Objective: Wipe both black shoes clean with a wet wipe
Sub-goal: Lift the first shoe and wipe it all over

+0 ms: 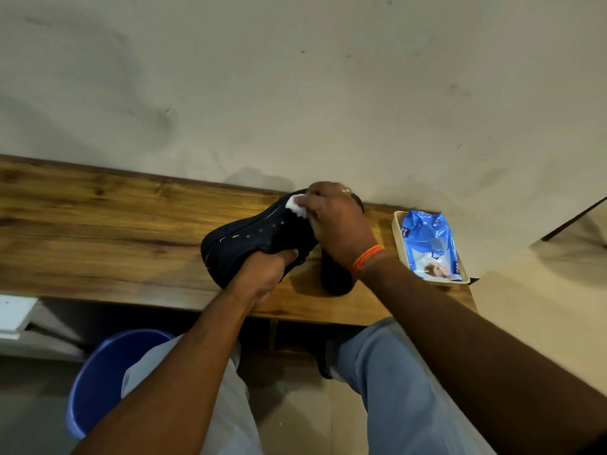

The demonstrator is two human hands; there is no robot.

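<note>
On the wooden surface (98, 224), the left hand (266, 274) grips one black shoe (249, 238), tipped up, its long side running left to right. At its far end the right hand (335, 221) presses a wet wipe (295, 204). Beside it, under that wrist, stands the other shoe (335, 277).

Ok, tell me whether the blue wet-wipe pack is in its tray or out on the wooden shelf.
In the tray: the blue wet-wipe pack lies inside the shallow cream tray, whose rim shows around it.
</note>
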